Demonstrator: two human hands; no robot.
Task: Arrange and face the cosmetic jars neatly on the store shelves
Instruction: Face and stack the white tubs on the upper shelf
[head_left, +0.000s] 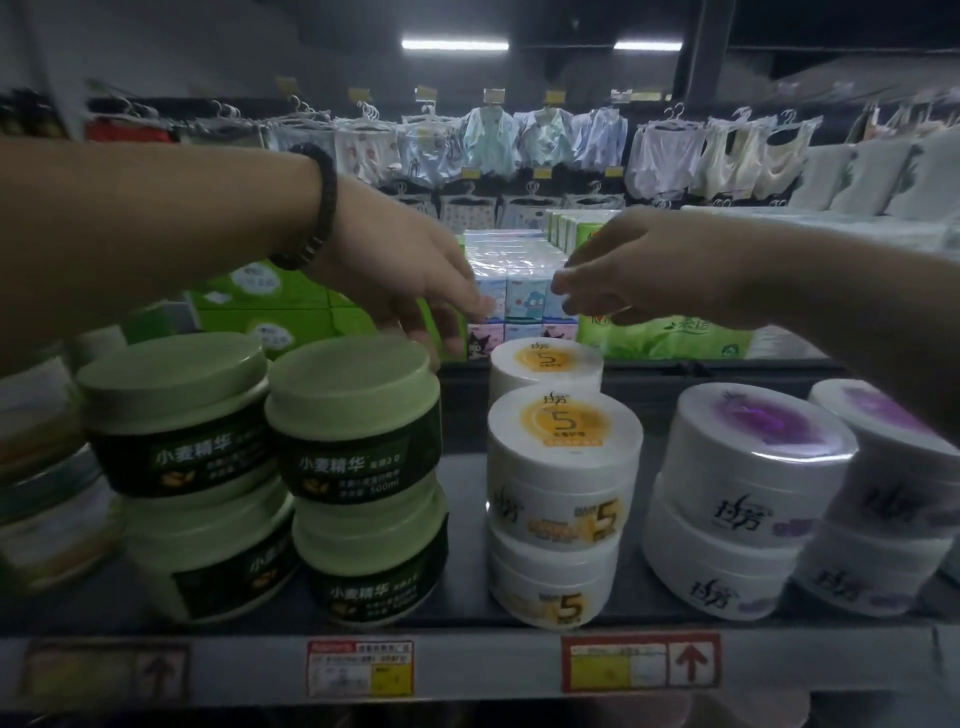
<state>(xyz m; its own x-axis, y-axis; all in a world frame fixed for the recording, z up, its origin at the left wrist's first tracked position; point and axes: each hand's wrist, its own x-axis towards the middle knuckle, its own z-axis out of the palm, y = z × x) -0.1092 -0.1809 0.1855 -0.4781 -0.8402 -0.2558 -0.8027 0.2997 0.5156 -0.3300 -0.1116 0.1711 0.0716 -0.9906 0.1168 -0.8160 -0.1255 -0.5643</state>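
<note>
Green-lidded jars (353, 415) with dark labels stand stacked two high at the shelf's left. In the middle, white jars with orange "5" lids (563, 457) are stacked, with another (545, 364) behind them. White jars with purple lids (753, 467) are stacked at the right. My left hand (405, 275), with a dark bead bracelet on its wrist, reaches over the green jars, fingers extended down behind the right stack, holding nothing. My right hand (639, 270) hovers above the rear orange-lidded jar, fingers loosely bent, holding nothing.
The grey shelf (467, 618) carries price tags (358, 667) along its front edge. Behind it lie tissue packs (519, 291) and green boxes (270, 312). Clothes on hangers (519, 140) line the back wall. A gap separates the green and orange-lidded stacks.
</note>
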